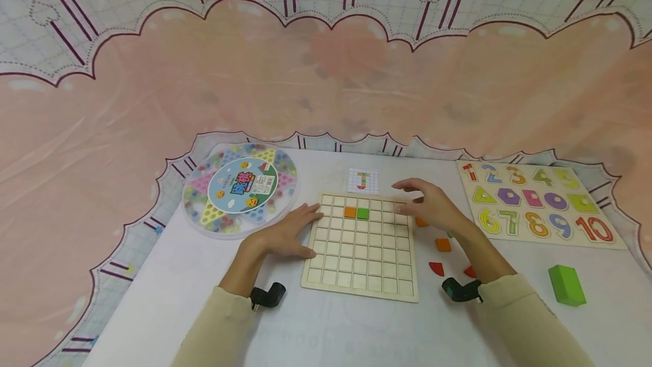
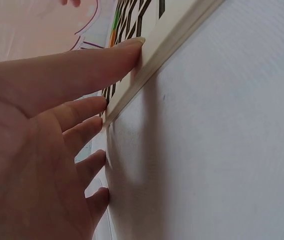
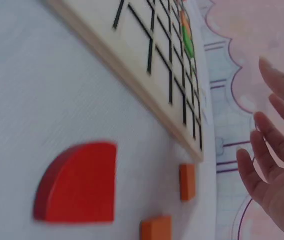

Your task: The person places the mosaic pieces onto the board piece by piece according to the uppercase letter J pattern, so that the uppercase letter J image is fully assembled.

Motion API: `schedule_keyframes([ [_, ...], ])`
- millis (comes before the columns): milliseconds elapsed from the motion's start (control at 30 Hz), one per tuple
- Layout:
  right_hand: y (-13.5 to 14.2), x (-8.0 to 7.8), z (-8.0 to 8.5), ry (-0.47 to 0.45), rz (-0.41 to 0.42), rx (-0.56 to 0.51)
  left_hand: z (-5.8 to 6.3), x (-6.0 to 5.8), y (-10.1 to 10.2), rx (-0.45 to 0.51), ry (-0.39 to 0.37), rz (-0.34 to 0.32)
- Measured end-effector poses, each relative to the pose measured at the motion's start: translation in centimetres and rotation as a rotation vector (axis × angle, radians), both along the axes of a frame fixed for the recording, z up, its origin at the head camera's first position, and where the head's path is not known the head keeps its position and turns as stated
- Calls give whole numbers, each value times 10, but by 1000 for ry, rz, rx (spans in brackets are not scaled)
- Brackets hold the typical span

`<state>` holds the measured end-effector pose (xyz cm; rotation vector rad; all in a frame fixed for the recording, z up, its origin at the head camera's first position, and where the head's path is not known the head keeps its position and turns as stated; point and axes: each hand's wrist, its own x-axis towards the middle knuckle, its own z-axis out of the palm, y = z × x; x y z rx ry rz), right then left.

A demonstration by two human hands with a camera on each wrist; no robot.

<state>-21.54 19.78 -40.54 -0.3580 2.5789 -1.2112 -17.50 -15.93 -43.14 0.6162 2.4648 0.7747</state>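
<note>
A wooden grid board [image 1: 360, 248] lies flat on the white table, with an orange square tile [image 1: 350, 212] and a green square tile [image 1: 363, 213] side by side in an upper row. My left hand [image 1: 287, 232] rests at the board's left edge, thumb and fingertips on its rim, fingers fairly straight. Above the board's upper right corner my right hand [image 1: 433, 205] hovers, fingers spread and holding nothing. Right of the board lie an orange tile [image 1: 443, 244], another orange piece [image 1: 421, 222] partly behind the hand, and a red quarter-circle piece [image 3: 79, 185]. A second red piece [image 1: 470, 272] is partly hidden by the right wrist.
A small pattern card [image 1: 363, 180] lies behind the board. At the left is a round Chinese checkers set [image 1: 239, 190]; at the right, a number puzzle board [image 1: 542, 205] and a green block [image 1: 567, 285]. A patterned curtain [image 1: 326, 84] hangs behind the table.
</note>
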Motion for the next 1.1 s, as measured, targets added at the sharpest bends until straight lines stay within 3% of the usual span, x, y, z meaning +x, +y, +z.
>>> schedule_keyframes([
  [467, 47, 12, -14, -2, 6, 76, 3, 1, 0, 22, 0, 3],
  [700, 53, 9, -23, -7, 21, 138, 2, 3, -1, 30, -1, 9],
  [1100, 57, 6, -34, 1, 40, 122, 5, 2, 0, 40, 9, -16],
])
